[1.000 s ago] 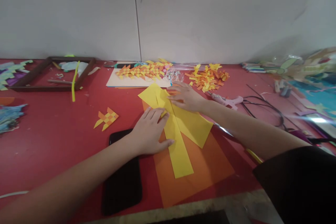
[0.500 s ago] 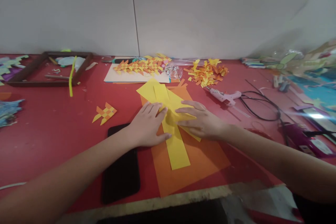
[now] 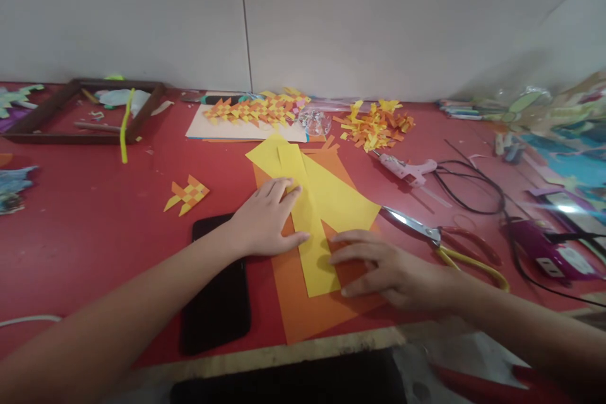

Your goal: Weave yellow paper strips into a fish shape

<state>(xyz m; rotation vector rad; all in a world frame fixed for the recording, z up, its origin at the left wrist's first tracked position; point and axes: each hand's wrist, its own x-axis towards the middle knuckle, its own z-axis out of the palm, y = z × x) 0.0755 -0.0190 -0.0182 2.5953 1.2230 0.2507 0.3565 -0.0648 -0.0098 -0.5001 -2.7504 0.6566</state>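
Observation:
My left hand (image 3: 265, 221) lies flat with fingers spread, pressing the folded yellow paper (image 3: 312, 202) where its long flap crosses the sheet. Under the yellow paper lies an orange sheet (image 3: 307, 309) on the red table (image 3: 95, 233). My right hand (image 3: 392, 271) rests flat on the orange sheet beside the near end of the yellow flap, fingers stretched out and touching its edge. Neither hand grips anything.
A black phone (image 3: 218, 297) lies under my left wrist. Scissors (image 3: 445, 243) lie to the right, a pink glue gun (image 3: 407, 169) with black cable beyond. A woven paper fish (image 3: 187, 194), woven strips on white card (image 3: 250, 117), paper scraps (image 3: 376, 126) and a wooden frame (image 3: 80, 113) sit farther back.
My right hand slid from the far end of the yellow paper down along the fold toward me, ending at the flap's near end. The left hand stayed put; scissors became visible.

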